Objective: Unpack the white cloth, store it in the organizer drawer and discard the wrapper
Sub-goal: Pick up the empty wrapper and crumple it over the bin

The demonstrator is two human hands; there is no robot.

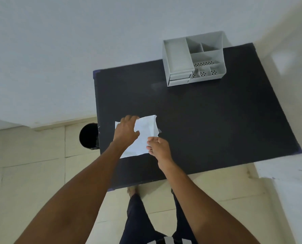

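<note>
A white cloth in its thin wrapper point(145, 132) lies flat on the black table point(208, 120), near the left front part. My left hand point(126, 130) rests on the packet's left half, fingers curled over its far edge. My right hand point(158, 147) touches the packet's near right corner with the fingers loosely bent. Whether either hand grips the packet or only presses it I cannot tell. The grey organizer point(194, 58) stands at the table's far right, its small drawers point(180, 79) facing me and closed.
A round black bin point(88, 136) stands on the floor just left of the table. The table backs onto a pale wall. My legs and feet are below the table's front edge on a tiled floor.
</note>
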